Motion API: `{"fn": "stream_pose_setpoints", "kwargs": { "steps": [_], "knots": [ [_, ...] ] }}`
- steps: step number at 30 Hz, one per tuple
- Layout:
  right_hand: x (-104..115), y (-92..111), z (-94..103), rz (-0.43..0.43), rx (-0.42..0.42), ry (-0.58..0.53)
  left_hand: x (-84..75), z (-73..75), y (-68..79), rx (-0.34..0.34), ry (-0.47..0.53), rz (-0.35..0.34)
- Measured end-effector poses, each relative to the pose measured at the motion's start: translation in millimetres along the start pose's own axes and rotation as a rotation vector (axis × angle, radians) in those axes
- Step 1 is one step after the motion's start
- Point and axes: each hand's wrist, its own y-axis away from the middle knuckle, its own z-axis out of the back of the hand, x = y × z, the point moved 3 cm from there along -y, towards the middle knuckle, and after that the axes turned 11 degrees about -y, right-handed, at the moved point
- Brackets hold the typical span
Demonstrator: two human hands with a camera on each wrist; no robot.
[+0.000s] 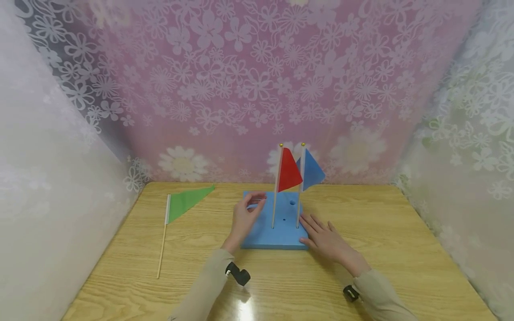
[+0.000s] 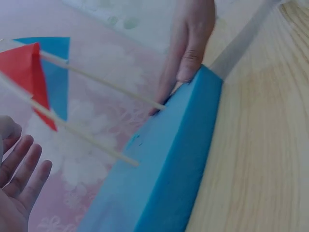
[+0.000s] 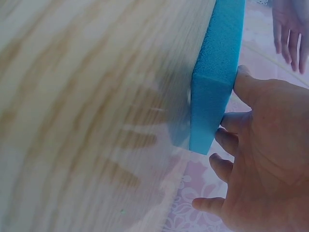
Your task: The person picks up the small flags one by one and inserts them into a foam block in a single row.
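A blue foam block lies on the table with a red flag and a blue flag standing upright in its holes. My left hand hovers over the block's left side, fingers loosely bent and holding nothing. In the left wrist view, that hand's fingers are spread beside the red flag's stick. My right hand rests against the block's right edge with its fingers extended. The right wrist view has its thumb and some fingers touching the foam block.
A green flag on a wooden stick lies on the wooden table to the left. The block also has a larger round hole and a small one. Floral cloth hangs behind the table and at both sides.
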Motion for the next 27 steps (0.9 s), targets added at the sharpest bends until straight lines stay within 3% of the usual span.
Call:
{"fn": "stream_pose_setpoints", "kwargs": {
  "steps": [4,9,15,21,25,27],
  "knots": [
    [0,1,-0.8,0.033,-0.019,-0.009,5.4,28.2,-0.6,-0.064,0.054,-0.047],
    [-7,0,-5.8,0.05,-0.033,0.005,19.2,75.6,1.6,-0.16,0.028,-0.052],
    [-14,-1,-12.0,0.021,-0.03,0.026,29.5,138.2,7.5,-0.22,-0.031,0.07],
    [-12,1,-12.9,0.017,-0.026,0.022,42.2,196.0,24.3,-0.275,-0.142,0.179],
    [-10,1,-12.1,0.02,-0.031,0.021,55.4,225.4,38.4,-0.27,-0.223,0.308],
    [-10,1,-13.2,0.022,-0.033,0.022,61.5,237.9,47.6,-0.224,-0.291,0.385]
  ]
}}
